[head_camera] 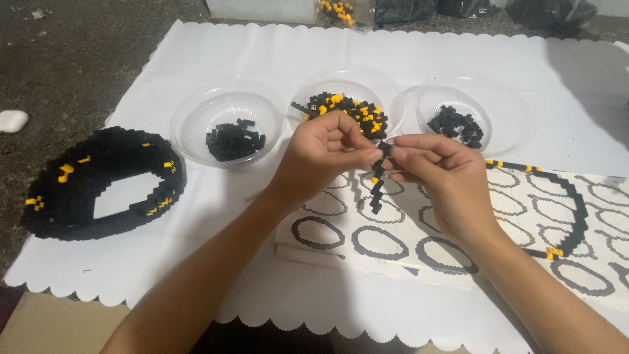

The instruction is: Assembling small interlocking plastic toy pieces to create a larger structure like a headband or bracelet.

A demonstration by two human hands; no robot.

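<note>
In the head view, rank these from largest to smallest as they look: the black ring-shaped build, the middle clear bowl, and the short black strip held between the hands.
1. black ring-shaped build
2. middle clear bowl
3. short black strip

Dark gritty floor [72, 59], w/ a white scallop-edged sheet [275, 46] spread over most of the frame. On the sheet: 3 clear plastic bowls [196, 111] in a row at upper center, black ring-shaped block build [78, 190] at left, white printed pattern sheet [367, 242] at lower right. Small white object [12, 120] on the floor, far left.
</note>
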